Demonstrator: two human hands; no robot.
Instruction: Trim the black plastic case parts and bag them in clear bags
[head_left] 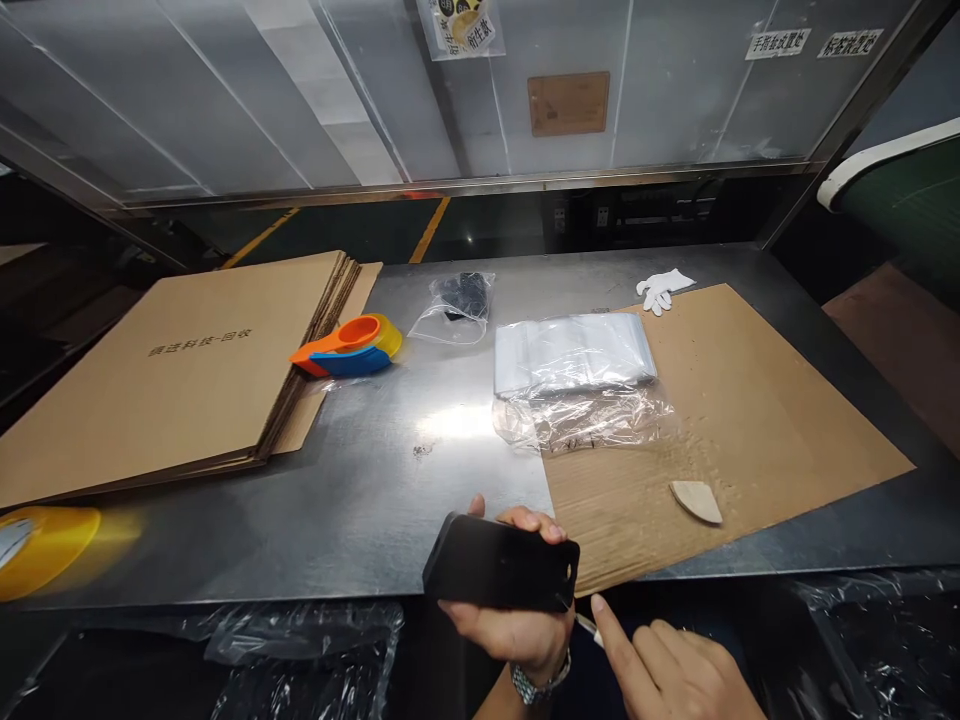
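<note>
My left hand (517, 625) grips a black phone case (501, 574) at the near edge of the metal table (420, 450), fingers curled over its top edge. My right hand (667, 665) is just right of it, closed round a thin white tool (589, 628) whose tip touches the case's lower right corner. A wristwatch (541, 685) is on my left wrist.
A stack of flat cardboard (180, 370) lies at the left, an orange and blue tape dispenser (351, 345) beside it. A cardboard sheet (720, 430) at the right carries clear plastic bags (574, 355), a white glove (664, 288) and a small pale piece (696, 500). A yellow tape roll (41, 548) sits at the near left.
</note>
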